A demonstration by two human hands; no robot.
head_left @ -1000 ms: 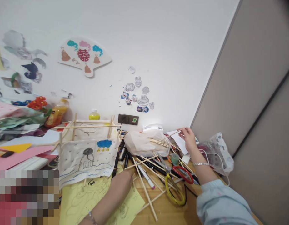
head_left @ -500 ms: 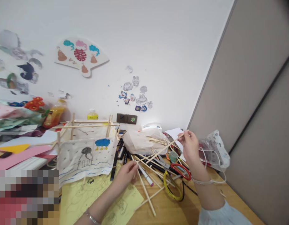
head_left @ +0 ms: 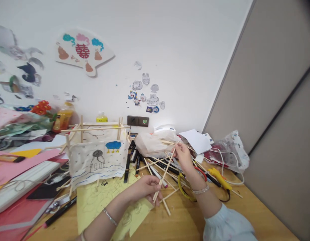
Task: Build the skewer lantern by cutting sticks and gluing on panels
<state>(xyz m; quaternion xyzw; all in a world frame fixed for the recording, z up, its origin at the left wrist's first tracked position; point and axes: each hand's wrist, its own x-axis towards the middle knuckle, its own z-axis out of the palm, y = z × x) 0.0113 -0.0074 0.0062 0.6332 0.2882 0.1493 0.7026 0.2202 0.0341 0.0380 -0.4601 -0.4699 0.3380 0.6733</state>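
Your left hand (head_left: 144,187) grips a slanted wooden stick (head_left: 166,172) low down, your right hand (head_left: 183,157) pinching its upper end, above loose sticks (head_left: 166,207). Tabletop (head_left: 182,221) shows below; its right edge slants past your right sleeve (head_left: 226,222).

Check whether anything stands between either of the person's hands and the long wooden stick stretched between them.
Nothing visible does: the right hand pinches the wooden stick at its upper end, and the left hand holds it near its lower end.
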